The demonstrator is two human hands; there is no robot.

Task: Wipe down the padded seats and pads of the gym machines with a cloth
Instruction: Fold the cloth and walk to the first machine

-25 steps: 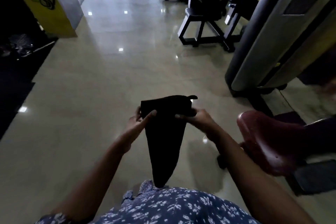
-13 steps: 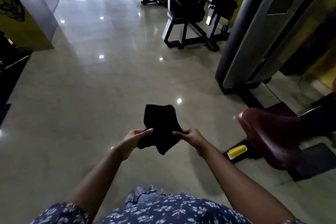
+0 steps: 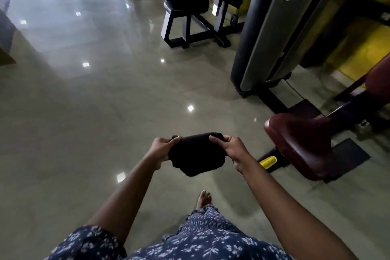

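Gripping cloth, left hand and right hand cover its ends.

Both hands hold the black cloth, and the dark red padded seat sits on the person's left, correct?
Not quite. In the head view the left hand and right hand do grip the black cloth, but the dark red padded seat sits on the person's right.

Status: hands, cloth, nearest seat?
Both gripping: left hand, right hand on folded black cloth. Nearby maroon seat at right, not yet touched. Nothing seen in the way.
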